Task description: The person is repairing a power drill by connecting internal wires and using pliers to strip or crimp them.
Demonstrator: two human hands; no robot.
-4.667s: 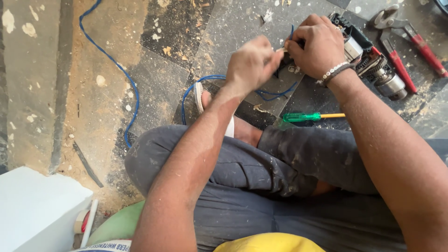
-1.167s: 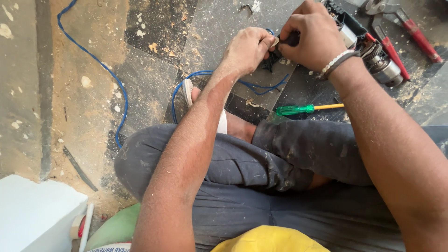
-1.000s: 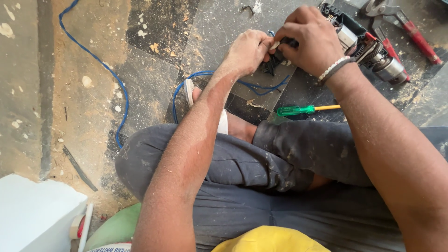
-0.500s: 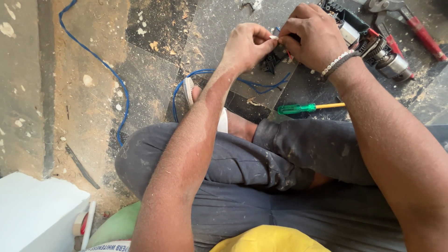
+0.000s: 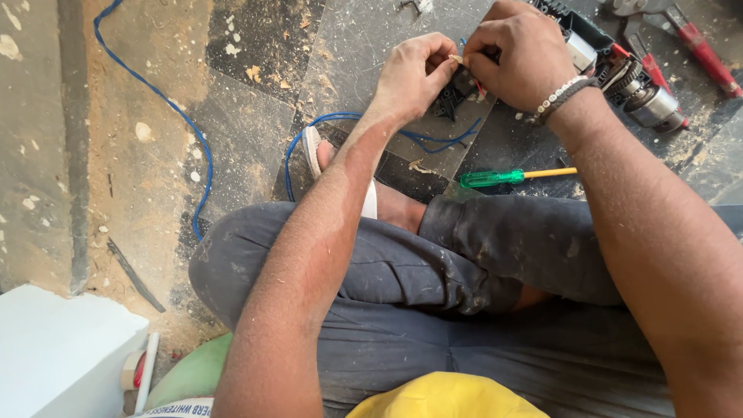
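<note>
I sit cross-legged on a dusty floor. My left hand [image 5: 414, 73] pinches a thin wire end between thumb and fingers. My right hand [image 5: 515, 50], with a beaded bracelet on the wrist, grips a small black part [image 5: 455, 91] together with the blue wire [image 5: 422, 139]. The two hands meet above the floor in front of my knees. An opened power tool [image 5: 619, 70] with its motor showing lies just right of my right hand. A green-handled screwdriver [image 5: 495, 178] lies on the floor below the hands.
The blue wire [image 5: 166, 108] trails across the floor to the far left. Red-handled pliers [image 5: 696, 50] lie at the top right. A white box [image 5: 62, 352] and a green object [image 5: 193, 375] sit at the lower left. A sandalled foot [image 5: 340, 166] rests under my left forearm.
The view has shifted slightly and both hands have stayed together on the black part and wire. My left hand's fingers have regripped the wire end. The screwdriver has not moved.
</note>
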